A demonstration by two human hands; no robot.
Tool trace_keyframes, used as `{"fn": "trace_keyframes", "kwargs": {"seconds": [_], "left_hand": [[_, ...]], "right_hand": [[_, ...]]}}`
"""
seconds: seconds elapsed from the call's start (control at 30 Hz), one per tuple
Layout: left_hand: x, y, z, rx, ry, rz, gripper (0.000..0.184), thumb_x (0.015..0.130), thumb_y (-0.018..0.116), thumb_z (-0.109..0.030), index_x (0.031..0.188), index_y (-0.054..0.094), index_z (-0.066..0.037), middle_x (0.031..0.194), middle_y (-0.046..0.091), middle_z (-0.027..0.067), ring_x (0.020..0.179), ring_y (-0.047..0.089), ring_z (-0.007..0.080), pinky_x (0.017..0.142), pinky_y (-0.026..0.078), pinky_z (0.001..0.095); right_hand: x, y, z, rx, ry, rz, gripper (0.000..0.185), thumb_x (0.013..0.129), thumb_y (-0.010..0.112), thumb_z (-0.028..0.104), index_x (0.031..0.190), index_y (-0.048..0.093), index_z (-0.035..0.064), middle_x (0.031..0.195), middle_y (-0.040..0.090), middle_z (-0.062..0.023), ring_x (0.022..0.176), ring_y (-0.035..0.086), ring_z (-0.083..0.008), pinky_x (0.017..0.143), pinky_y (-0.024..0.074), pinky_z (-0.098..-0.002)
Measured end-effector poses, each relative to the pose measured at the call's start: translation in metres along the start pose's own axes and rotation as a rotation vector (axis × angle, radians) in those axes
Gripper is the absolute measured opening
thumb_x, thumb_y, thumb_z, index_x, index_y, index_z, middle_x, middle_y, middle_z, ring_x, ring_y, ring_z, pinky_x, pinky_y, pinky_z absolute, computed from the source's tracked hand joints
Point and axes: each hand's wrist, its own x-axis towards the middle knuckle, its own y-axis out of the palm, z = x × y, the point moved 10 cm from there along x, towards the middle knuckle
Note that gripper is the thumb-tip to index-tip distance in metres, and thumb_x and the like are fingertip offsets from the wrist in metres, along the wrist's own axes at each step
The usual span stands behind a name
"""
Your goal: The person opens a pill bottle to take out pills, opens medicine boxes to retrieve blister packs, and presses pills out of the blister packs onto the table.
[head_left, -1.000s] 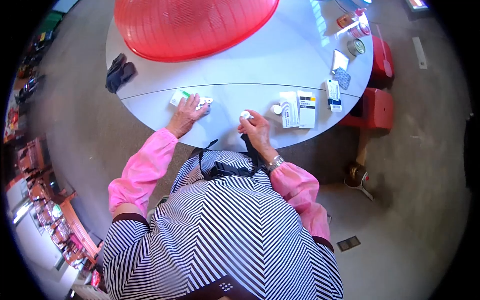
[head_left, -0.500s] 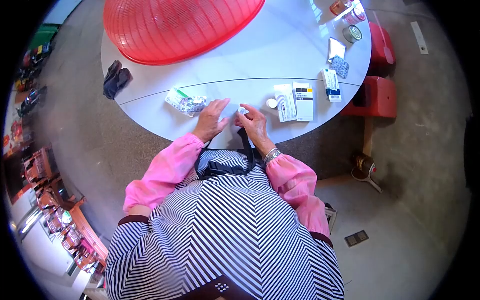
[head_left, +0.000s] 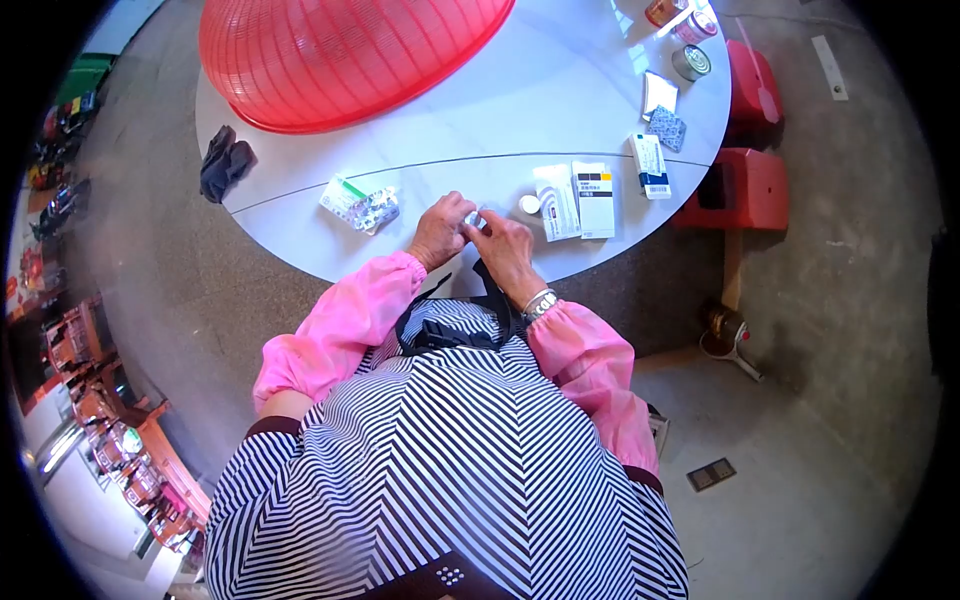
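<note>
My left hand [head_left: 441, 228] and my right hand [head_left: 503, 245] meet near the front edge of the table. Between their fingertips is a small whitish, shiny thing [head_left: 474, 217], too small to name surely. Both hands have their fingers closed on it. A small white round cap or bottle [head_left: 529, 204] stands just beyond my right hand. Beside it lie a white-and-grey medicine box [head_left: 557, 207] and a white box with a black and yellow band [head_left: 595, 207]. Left of my left hand, silvery blister packs [head_left: 374, 211] lie against a white-and-green box [head_left: 341, 197].
A large red mesh food cover [head_left: 340, 60] takes up the far left of the white table [head_left: 440, 180]. A dark cloth-like bundle [head_left: 226, 164] lies at the left edge. Along the right are a dark-blue-and-white box [head_left: 650, 165], a blister pack [head_left: 667, 129] and cans [head_left: 691, 62]. Red stools [head_left: 745, 190] stand beyond.
My left hand has moved right and closed its fingers on the small whitish thing that my right hand held. The view has shifted slightly, moving the table things a little left.
</note>
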Motion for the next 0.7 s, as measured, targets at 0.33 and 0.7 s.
{"fn": "trace_keyframes", "kwargs": {"seconds": [0.33,0.7], "left_hand": [[-0.022,-0.045,-0.072,-0.006,0.191,-0.089,0.042,0.067,0.072,-0.007,0.106,0.057,-0.002,0.096,0.059,0.0154,0.086,0.059,0.0323,0.073,0.049,0.0398],[-0.024,-0.082,-0.108,0.029,0.331,-0.145,0.041,0.069,0.069,-0.003,0.108,0.056,0.001,0.095,0.059,0.0156,0.084,0.060,0.0311,0.072,0.050,0.0382]], "right_hand": [[-0.035,-0.031,0.010,0.781,0.257,0.192,0.028,0.087,0.065,0.017,0.107,0.065,-0.0025,0.078,0.069,-0.0112,0.070,0.067,-0.0157,0.061,0.0536,-0.0285],[-0.032,-0.069,0.056,0.517,0.014,0.147,0.026,0.086,0.065,0.011,0.110,0.064,-0.0019,0.079,0.067,-0.0139,0.067,0.065,-0.0150,0.057,0.0503,-0.0288]]}}
